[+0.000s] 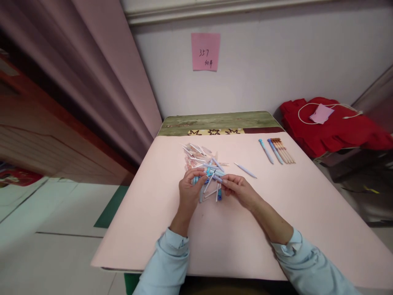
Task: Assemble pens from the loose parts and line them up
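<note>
Over a heap of loose pen parts [196, 153], both my hands are close together at the middle of the table. My right hand [241, 189] is closed on a lavender pen part [217, 179] that points left. Thumb and fingertips of my left hand [190, 186] are pinched together; whatever is between them is too small to name. Around and beneath the hands lie white refills [209, 183], blue and lavender barrels, and a dark blue piece [219, 194]. A lavender pen barrel with a refill tip [245, 170] lies apart, right of the heap.
Toward the right of the pink-covered table [147, 229] lie a blue pen [266, 152], a periwinkle pen [275, 152] and a row of several brown-topped pens [284, 151]. Beyond the right edge is a red cloth [344, 135] with a white cable [302, 111]. A curtain [123, 73] hangs left.
</note>
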A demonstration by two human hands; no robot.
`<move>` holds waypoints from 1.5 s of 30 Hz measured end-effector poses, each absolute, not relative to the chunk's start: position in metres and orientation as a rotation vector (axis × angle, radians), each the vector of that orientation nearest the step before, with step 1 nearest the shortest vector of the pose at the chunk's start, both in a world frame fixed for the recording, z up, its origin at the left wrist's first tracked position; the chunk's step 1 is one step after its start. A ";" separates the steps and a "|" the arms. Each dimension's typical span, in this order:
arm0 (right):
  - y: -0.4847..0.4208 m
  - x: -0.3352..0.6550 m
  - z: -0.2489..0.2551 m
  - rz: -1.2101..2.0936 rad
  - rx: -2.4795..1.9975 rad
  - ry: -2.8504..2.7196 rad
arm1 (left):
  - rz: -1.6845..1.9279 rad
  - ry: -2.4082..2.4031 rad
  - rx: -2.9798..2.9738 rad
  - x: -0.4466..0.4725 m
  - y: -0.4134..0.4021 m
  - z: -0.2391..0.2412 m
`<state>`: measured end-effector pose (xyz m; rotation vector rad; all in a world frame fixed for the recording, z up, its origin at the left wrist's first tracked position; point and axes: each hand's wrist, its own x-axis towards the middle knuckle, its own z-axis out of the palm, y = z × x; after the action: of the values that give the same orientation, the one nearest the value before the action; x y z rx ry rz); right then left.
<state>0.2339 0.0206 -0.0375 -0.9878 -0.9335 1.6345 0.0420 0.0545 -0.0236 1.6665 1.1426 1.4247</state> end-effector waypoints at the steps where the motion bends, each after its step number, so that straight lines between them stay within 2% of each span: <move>1: 0.020 0.233 -0.037 1.643 -0.991 -0.949 | 1.428 1.117 1.621 0.042 0.054 -0.024; 29: 0.017 0.229 -0.038 1.706 -0.954 -0.905 | 1.431 1.035 1.829 0.052 0.041 -0.015; 40: 0.013 0.224 -0.033 1.786 -0.859 -0.834 | 1.212 0.927 1.528 0.059 0.035 -0.018; 45: 0.014 0.223 -0.032 1.726 -0.918 -1.002 | 1.214 0.909 1.281 0.060 0.033 -0.011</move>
<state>0.2234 0.0139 -0.0323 -0.9179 -1.0017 1.7261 0.0605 0.0331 -0.0112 1.2808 0.9086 1.2144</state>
